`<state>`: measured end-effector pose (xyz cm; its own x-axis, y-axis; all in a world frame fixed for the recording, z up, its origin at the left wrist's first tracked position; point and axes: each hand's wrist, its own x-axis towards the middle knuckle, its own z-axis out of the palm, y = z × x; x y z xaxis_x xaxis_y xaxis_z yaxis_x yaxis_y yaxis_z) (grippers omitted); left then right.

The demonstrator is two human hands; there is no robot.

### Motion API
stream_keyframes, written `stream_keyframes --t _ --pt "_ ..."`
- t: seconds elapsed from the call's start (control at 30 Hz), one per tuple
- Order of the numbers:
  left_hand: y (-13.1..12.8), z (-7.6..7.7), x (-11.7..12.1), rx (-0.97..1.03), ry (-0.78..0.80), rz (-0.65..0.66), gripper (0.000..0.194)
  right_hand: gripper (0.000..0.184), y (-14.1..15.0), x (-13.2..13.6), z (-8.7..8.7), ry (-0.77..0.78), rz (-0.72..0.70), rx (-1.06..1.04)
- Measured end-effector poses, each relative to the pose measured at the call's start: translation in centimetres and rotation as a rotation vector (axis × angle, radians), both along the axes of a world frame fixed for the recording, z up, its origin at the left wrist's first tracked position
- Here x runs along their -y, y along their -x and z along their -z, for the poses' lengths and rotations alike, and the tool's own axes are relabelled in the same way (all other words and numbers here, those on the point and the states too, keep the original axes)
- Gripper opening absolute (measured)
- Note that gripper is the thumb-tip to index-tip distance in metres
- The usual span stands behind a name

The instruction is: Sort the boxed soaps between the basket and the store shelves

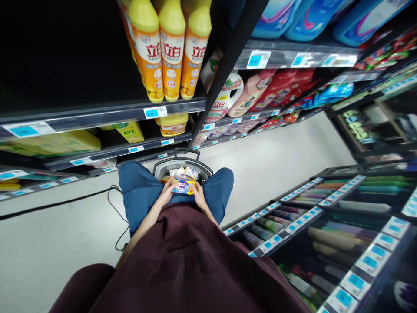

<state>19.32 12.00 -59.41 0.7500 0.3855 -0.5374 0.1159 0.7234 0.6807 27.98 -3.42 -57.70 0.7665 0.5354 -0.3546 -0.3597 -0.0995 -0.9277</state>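
Between my knees, a blue and yellow OMO pack (pixel 183 187), which looks like packaged laundry soap, is held level by both hands. My left hand (pixel 168 191) is closed on its left end, and my right hand (pixel 197 194) grips the right end. Just beyond the pack stands a grey shopping basket (pixel 159 164) with a black handle. Several small white packs (pixel 191 172) lie inside it, partly covered by the OMO pack and the basket's near side.
Ahead, a dark shelf (pixel 112 120) carries yellow-orange detergent bottles (pixel 171 56) and AXE bottles (pixel 130 132). Pink and red jugs (pixel 250 93) line the shelves further right. Another shelf unit (pixel 286 234) runs close behind on my right. A black cable (pixel 61 203) crosses the pale floor.
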Motion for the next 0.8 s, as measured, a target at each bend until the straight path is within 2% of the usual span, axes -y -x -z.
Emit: stream_keyframes --t 0.13,0.37,0.63,0.8 --pt "0.0 0.1 0.0 0.006 -0.004 -0.001 0.049 0.058 -0.1 0.2 0.6 0.056 -0.022 -0.026" --pt "0.0 0.1 0.0 0.003 -0.015 0.000 0.052 0.054 -0.1 0.3 1.0 0.061 0.017 -0.033" --pt "0.2 -1.2 -0.1 0.069 -0.100 0.108 0.056 0.058 -0.3 0.4 1.2 -0.001 0.189 -0.032" --pt "0.3 -1.5 -0.1 0.088 -0.171 0.177 0.060 0.068 -0.2 0.6 1.0 -0.026 0.165 -0.001"
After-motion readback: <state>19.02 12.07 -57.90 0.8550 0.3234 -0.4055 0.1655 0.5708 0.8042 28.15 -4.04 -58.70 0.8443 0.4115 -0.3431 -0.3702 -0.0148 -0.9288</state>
